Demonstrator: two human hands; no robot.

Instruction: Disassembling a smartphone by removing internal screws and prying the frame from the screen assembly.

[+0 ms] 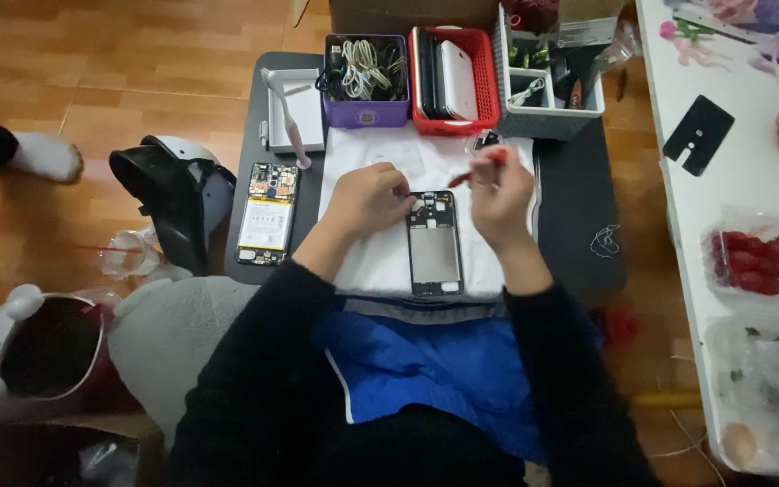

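An opened phone frame (434,243) is lying flat on a white cloth (367,261) on the dark low table (579,234), with the left hand (367,200) curling its fingertips against the frame's top left corner. The right hand (498,198) is pinching a red tool (475,169) just above the frame's top right. A removed phone board with battery (268,215) is lying to the left, and a purple basket of cables (365,79), a red basket (453,79) and a grey basket (547,81) are lining the far edge.
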